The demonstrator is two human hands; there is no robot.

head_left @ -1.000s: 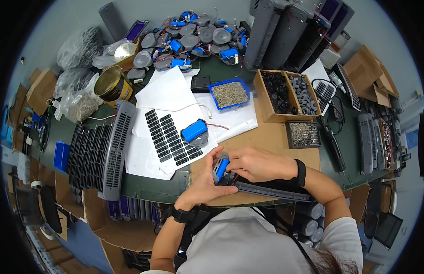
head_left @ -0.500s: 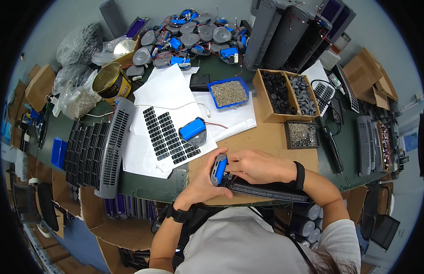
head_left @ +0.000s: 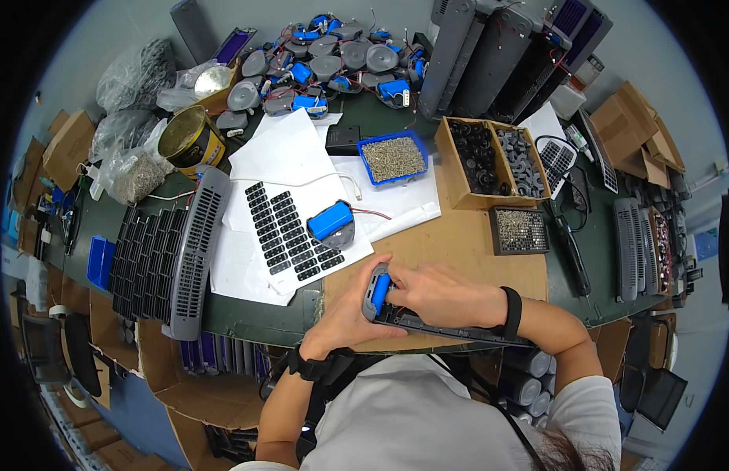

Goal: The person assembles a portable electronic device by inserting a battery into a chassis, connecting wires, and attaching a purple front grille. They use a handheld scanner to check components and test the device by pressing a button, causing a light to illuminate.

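At the table's front edge my left hand is closed round a grey plastic end cap with a blue battery pack in it. My right hand bends over the inner side of the cap, its fingertips pressed together beside the battery; what they pinch is hidden. From under that hand a long dark grey housing runs to the right, its left end meeting the cap. A red wire shows faintly near the joint. Beyond my hands another grey cap with a blue battery lies on the paper, its red lead pointing right.
A blue tray of screws, a two-part wooden box of black and grey parts, and a small screw holder stand ahead. An electric screwdriver lies right. Grey slotted housings stand left; caps with batteries pile up behind.
My right fingers have shifted slightly at the battery and the left thumb has moved a little right. The long housing has tilted slightly under my right hand. Everything else is unchanged.
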